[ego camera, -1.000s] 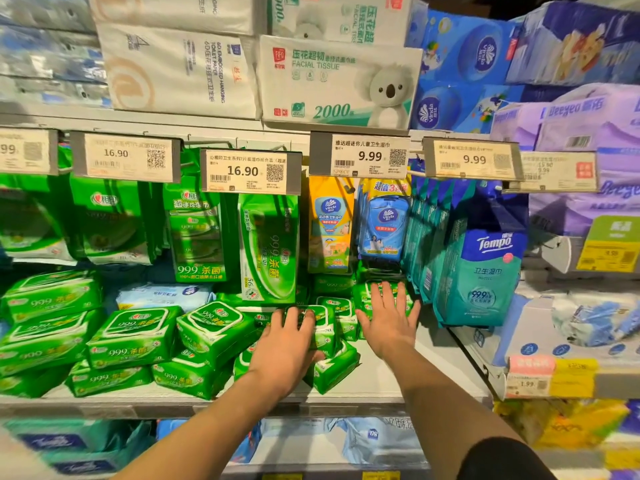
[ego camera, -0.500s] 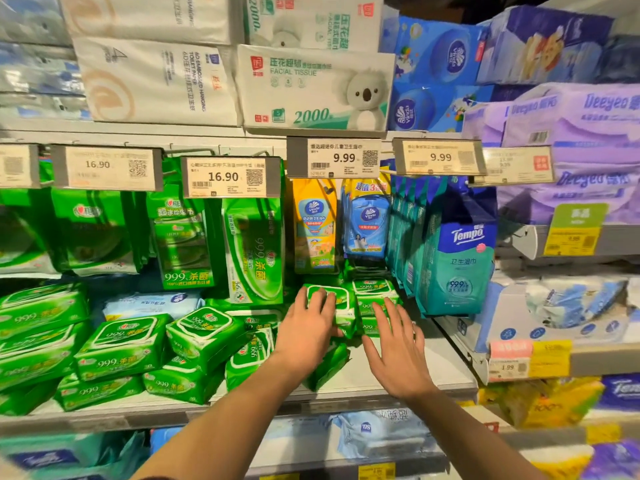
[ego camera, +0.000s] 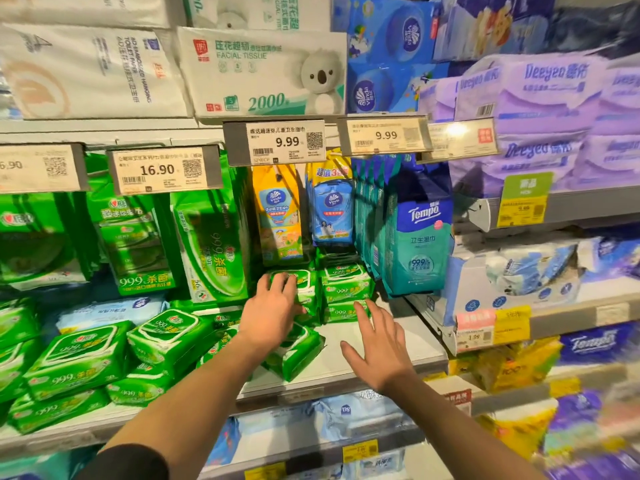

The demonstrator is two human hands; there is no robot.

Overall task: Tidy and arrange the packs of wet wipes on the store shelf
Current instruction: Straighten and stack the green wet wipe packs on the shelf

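Small green wet wipe packs lie on the white shelf (ego camera: 391,344). One stack of them (ego camera: 344,289) stands at the back, right of centre. My left hand (ego camera: 273,311) rests on top of another stack of green packs (ego camera: 306,292) beside it, fingers spread over the top pack. A tilted green pack (ego camera: 296,355) lies below that hand. My right hand (ego camera: 377,341) hovers open above the bare shelf, its fingertips near the lowest pack of the right stack. Larger green packs (ego camera: 78,362) lie jumbled at the left.
Hanging green packs (ego camera: 211,244), yellow and blue Vinda pouches (ego camera: 277,216) and teal Tempo packs (ego camera: 419,244) hang close behind the stacks. Price tags (ego camera: 277,142) jut out above. Tissue bales fill the upper shelf. Another shelf with blue packs (ego camera: 349,417) lies below.
My left hand moved up and back onto the stack of small green packs. My right hand drew back from the right stack and now hovers open over the shelf.
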